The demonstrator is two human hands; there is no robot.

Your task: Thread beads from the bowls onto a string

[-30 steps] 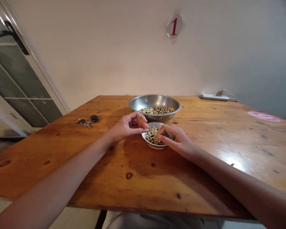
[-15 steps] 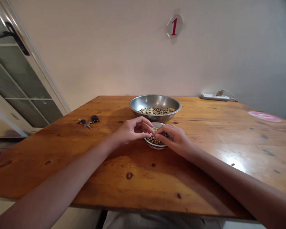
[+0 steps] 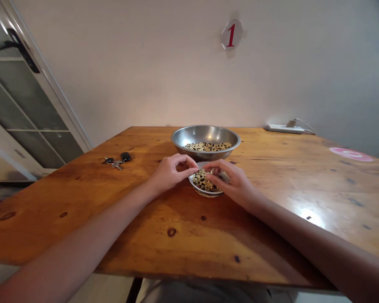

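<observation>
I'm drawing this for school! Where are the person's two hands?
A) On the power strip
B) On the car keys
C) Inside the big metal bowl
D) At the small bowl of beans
D. The left hand and right hand both reach over the small white bowl of beans, in front of the steel bowl.

A cream wall (image 3: 145, 71) rises behind the wooden desk (image 3: 177, 248), carrying a round tag (image 3: 231, 34) with a red numeral 1. A glazed door (image 3: 28, 92) stands left of the desk, a white power strip (image 3: 284, 128) lies along its far edge, and light glares on its right side.
</observation>
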